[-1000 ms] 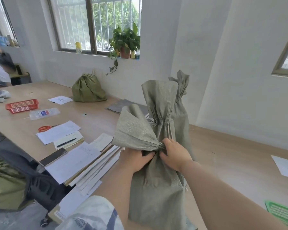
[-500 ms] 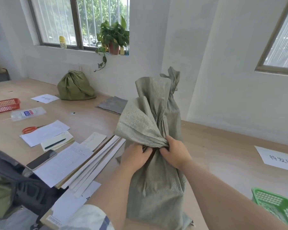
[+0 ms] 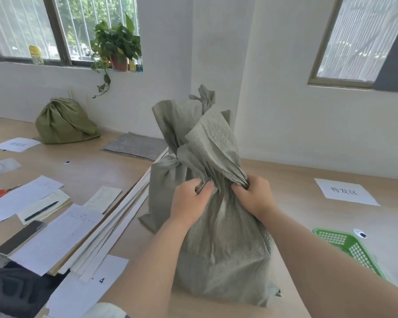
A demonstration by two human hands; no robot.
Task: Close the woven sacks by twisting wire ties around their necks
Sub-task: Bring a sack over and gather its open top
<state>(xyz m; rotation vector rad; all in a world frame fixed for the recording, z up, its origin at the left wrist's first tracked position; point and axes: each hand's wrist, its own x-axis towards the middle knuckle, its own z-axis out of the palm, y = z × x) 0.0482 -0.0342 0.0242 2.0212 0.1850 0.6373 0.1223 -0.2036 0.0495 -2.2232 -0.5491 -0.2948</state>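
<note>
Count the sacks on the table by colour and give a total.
Grey: 3 (front sack, middle sack, back sack, of which only the top shows)
Green: 1 (green sack)
Total: 4

front sack: stood on table, centre
second sack: placed just behind it, left
papers: spread left of both
basket: set at right
plant: kept on sill behind
</note>
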